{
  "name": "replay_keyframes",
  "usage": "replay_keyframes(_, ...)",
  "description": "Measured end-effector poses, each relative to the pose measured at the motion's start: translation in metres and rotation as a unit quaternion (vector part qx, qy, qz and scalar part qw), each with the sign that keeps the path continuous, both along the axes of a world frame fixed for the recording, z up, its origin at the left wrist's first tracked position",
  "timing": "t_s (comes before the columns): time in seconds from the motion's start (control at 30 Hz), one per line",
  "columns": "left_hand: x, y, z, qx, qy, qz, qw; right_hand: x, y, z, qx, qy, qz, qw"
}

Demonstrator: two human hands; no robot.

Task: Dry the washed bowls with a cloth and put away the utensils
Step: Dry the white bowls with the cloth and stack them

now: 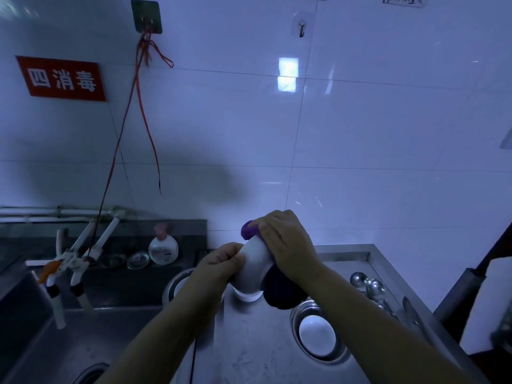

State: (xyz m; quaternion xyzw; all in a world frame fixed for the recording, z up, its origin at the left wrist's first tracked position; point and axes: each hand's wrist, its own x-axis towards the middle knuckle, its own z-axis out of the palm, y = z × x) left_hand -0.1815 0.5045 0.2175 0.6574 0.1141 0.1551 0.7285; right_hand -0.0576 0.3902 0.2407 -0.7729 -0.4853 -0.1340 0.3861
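Both forearms reach up: left hand [221,263] holds white bowl [253,268], right hand [285,239] presses purple cloth [249,230].

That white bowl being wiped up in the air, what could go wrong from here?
The white bowl is held above the steel counter by the left hand alone while the right hand rubs it with the purple cloth; it could slip and chip. It might also land on the bowl below.

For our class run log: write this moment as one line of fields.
stage: drying | left hand: holds white bowl | right hand: rubs purple cloth on it | another bowl: in metal basin | spoons: on counter
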Motion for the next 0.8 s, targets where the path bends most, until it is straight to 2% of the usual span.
replay_keyframes(0.1, -0.007, 0.008, 0.000, 0.003, -0.009, -0.011, 1.000, 0.001, 0.003, -0.012, 0.065, 0.175, -0.001, 0.982)
replay_keyframes(0.17, -0.008, 0.015, -0.001, -0.009, -0.015, -0.010, 1.000, -0.004, 0.006, -0.024, 0.105, 0.234, -0.018, 0.966)
replay_keyframes(0.27, -0.005, 0.030, 0.001, -0.064, -0.039, 0.009, 0.997, -0.008, 0.011, -0.039, 0.126, 0.249, -0.047, 0.959)
replay_keyframes(0.37, 0.000, 0.055, 0.002, -0.095, -0.046, 0.023, 0.994, -0.008, 0.016, -0.056, 0.086, 0.242, -0.096, 0.962)
replay_keyframes(0.5, 0.012, 0.095, -0.018, -0.078, 0.010, 0.030, 0.996, -0.016, 0.015, -0.084, 0.058, 0.238, -0.130, 0.961)
replay_keyframes(0.57, 0.016, 0.114, -0.039, 0.004, 0.064, 0.042, 0.997, -0.020, 0.015, -0.097, 0.056, 0.250, -0.148, 0.955)
replay_keyframes(0.63, 0.018, 0.133, -0.065, 0.154, 0.121, 0.052, 0.979, -0.023, 0.015, -0.109, 0.053, 0.266, -0.163, 0.949)
replay_keyframes(0.67, 0.020, 0.142, -0.080, 0.254, 0.149, 0.058, 0.954, -0.025, 0.015, -0.116, 0.050, 0.269, -0.170, 0.947)
replay_keyframes(0.73, 0.021, 0.156, -0.107, 0.449, 0.198, 0.083, 0.867, -0.030, 0.012, -0.129, 0.044, 0.273, -0.180, 0.944)
replay_keyframes(0.8, 0.022, 0.165, -0.132, 0.544, 0.209, 0.082, 0.808, -0.033, 0.012, -0.145, 0.037, 0.281, -0.187, 0.940)
